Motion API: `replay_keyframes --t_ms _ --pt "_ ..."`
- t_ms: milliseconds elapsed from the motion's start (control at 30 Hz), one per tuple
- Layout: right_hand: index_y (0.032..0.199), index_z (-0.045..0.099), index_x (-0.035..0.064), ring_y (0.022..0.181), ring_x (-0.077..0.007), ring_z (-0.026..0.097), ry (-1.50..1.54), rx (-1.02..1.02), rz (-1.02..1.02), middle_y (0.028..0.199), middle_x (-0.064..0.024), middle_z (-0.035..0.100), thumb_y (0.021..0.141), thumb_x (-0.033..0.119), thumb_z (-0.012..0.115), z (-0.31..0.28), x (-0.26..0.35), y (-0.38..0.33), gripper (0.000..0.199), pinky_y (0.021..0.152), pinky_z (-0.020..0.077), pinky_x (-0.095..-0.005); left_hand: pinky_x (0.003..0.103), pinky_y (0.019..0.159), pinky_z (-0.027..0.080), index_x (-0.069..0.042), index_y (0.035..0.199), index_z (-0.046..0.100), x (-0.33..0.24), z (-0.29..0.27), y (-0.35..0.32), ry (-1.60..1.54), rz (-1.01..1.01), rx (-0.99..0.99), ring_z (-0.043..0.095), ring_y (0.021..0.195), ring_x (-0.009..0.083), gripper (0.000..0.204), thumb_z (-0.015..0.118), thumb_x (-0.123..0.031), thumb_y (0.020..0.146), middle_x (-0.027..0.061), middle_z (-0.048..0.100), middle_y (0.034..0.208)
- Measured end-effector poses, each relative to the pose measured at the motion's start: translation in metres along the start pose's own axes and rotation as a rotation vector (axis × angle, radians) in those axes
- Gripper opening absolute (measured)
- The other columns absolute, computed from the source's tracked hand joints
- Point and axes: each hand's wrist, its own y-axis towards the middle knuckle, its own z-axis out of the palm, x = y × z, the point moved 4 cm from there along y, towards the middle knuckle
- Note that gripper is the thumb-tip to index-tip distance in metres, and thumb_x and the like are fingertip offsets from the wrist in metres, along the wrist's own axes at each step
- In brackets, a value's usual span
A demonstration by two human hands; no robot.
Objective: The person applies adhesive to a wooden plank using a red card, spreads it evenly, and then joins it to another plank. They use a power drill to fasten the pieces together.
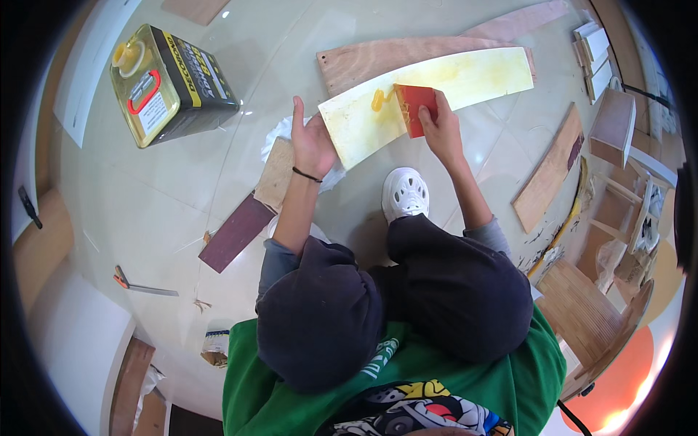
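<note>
A long, slightly curved panel (465, 76) with a pale yellow face lies in front of me, its far part over a brown board. An amber blob of glue (377, 100) sits on its face, with yellowish smears around it. My right hand (442, 131) is closed on a flat red spreader (417, 109), thumb on its face, and the spreader's glue-streaked edge meets the panel near the blob. At the panel's left end is my left hand (314, 145), palm towards the edge and thumb stretched upward. Its other fingers are partly hidden behind the panel.
A metal can (174, 87) with a yellow spout and red handle stands at the far left. Brown boards (392, 58) lie behind the panel, another board (549, 171) at right. A dark red block (236, 232) and a handsaw (145, 289) lie on the left floor.
</note>
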Motion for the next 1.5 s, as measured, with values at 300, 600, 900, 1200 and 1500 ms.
replay_keyframes --t_ms 300,600,900,1200,1500 --pt "0.123 0.047 -0.0006 0.085 -0.0238 0.065 0.061 0.006 -0.075 0.096 -0.0196 0.066 0.091 0.009 0.053 -0.015 0.016 -0.007 0.034 0.076 0.0504 -0.0332 0.039 0.086 0.053 0.000 0.127 0.050 0.039 0.009 0.039 -0.216 -0.152 0.198 0.062 0.103 0.0273 0.055 0.041 -0.046 0.097 0.0157 0.058 0.124" --pt "0.118 0.052 -0.0001 0.065 -0.0213 0.064 0.078 -0.029 -0.252 0.080 -0.0173 0.065 0.086 0.006 0.054 -0.031 0.062 -0.031 0.032 0.063 0.0499 -0.0304 0.039 0.085 0.054 -0.002 0.128 0.049 0.050 0.041 0.025 -0.194 -0.168 0.312 0.063 0.102 0.0256 0.050 0.040 -0.039 0.097 0.0146 0.059 0.122" --pt "0.121 0.051 -0.0038 0.093 -0.0107 0.058 0.367 -0.132 -0.187 0.105 -0.0071 0.062 0.090 0.003 0.050 -0.058 0.031 -0.011 0.032 0.082 0.0472 -0.0252 0.036 0.085 0.054 -0.003 0.130 0.048 0.055 0.065 0.025 -0.240 -0.152 0.321 0.063 0.102 0.0240 0.050 0.040 -0.040 0.097 0.0127 0.058 0.124" --pt "0.118 0.054 -0.0042 0.084 -0.0162 0.062 0.150 -0.233 -0.162 0.096 -0.0135 0.066 0.085 0.008 0.055 -0.076 -0.004 0.032 0.035 0.077 0.0493 -0.0290 0.031 0.080 0.054 -0.005 0.124 0.053 0.039 0.110 0.010 -0.021 -0.088 0.167 0.064 0.097 0.0177 0.057 0.040 -0.053 0.096 0.0081 0.061 0.118" --pt "0.115 0.054 -0.0038 0.072 -0.0174 0.063 0.030 -0.262 -0.280 0.085 -0.0137 0.067 0.084 0.009 0.056 -0.077 0.033 0.017 0.034 0.069 0.0502 -0.0298 0.029 0.078 0.054 -0.005 0.121 0.055 0.037 0.104 0.018 -0.019 -0.111 0.154 0.064 0.092 0.0163 0.059 0.042 -0.056 0.095 0.0073 0.063 0.113"
